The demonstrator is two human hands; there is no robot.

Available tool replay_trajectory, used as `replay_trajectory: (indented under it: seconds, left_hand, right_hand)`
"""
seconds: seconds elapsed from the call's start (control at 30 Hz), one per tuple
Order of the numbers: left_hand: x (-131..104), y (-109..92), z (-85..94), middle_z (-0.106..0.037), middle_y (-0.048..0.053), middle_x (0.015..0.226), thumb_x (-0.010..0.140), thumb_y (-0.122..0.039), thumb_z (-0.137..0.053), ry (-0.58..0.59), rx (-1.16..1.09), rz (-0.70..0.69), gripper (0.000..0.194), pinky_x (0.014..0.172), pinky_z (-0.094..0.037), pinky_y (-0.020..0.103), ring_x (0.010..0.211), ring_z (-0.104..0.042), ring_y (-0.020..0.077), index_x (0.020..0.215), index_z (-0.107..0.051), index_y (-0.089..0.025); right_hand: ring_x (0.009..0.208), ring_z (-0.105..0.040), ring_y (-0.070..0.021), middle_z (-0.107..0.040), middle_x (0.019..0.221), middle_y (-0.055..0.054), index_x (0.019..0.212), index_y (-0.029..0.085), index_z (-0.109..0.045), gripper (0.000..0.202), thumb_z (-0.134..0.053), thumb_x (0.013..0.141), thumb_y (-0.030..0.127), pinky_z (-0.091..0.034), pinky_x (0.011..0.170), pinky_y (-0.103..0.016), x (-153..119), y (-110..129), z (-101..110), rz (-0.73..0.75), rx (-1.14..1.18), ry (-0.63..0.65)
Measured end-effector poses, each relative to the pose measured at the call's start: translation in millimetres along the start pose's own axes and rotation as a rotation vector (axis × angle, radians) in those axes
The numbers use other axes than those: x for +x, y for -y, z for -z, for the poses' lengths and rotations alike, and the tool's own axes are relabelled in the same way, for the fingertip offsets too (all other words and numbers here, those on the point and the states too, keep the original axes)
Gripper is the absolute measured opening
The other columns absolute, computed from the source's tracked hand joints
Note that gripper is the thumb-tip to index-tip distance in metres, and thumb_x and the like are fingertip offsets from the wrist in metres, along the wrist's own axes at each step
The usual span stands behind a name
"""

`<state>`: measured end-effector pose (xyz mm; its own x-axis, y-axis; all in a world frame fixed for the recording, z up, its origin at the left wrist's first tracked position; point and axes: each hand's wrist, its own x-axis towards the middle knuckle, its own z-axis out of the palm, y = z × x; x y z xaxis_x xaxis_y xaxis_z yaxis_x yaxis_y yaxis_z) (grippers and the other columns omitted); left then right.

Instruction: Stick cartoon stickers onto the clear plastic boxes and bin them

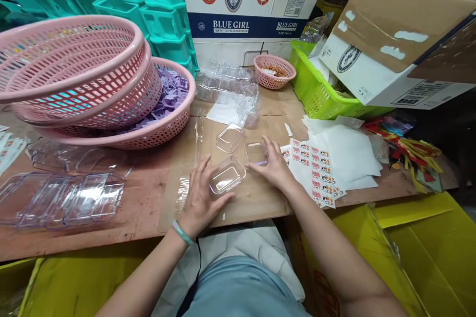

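My left hand [201, 198], with a pale green bangle at the wrist, curls round the left end of a clear plastic tray [227, 176], thumb on the near side. In my right hand [274, 166] is a small clear plastic box [255, 151], pinched between thumb and fingers; a purple edge or piece shows by the thumb. Just beyond, another clear plastic piece [230, 137] lies flat on the cardboard sheet [256, 203]. Beside my right forearm are sheets of cat stickers [316, 171].
Overlapping clear plastic lids [63, 200] lie at left. Behind them, stacked pink baskets [148, 133] hold purple pieces. Clear boxes [230, 84], a small pink basket [274, 72] and a green crate [316, 89] stand at the back. White sheets [345, 146] lie right.
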<state>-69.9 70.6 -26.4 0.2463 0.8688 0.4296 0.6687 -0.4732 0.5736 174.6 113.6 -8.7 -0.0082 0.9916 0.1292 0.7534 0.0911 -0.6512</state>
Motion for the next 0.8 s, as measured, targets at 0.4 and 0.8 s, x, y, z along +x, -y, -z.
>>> replay_trajectory:
  seconds: [0.4, 0.8]
  left_hand:
    - [8, 7, -3.7, -0.061, 0.013, 0.107, 0.083, -0.008, -0.050, -0.194, 0.113, -0.190, 0.018, 0.089, -0.049, 0.040, 0.105, -0.058, 0.0246, 0.097, -0.052, -0.018]
    - [10, 17, 9.5, -0.059, 0.015, 0.118, 0.080, -0.005, -0.041, 0.022, 0.109, -0.108, 0.055, 0.097, -0.045, 0.046, 0.113, -0.054, 0.0278, 0.134, -0.045, -0.017]
  right_hand:
    - [0.107, -0.060, -0.0179, -0.060, 0.122, -0.007, 0.139, 0.023, -0.039, 0.054, -0.055, 0.087, 0.021, -0.050, 0.096, -0.032, -44, 47, -39, 0.253, 0.252, 0.059]
    - [0.146, -0.019, -0.0331, -0.031, 0.154, -0.015, 0.151, 0.024, -0.016, 0.093, -0.065, 0.079, 0.055, -0.017, 0.116, -0.060, -96, -11, 19, 0.175, -0.237, -0.057]
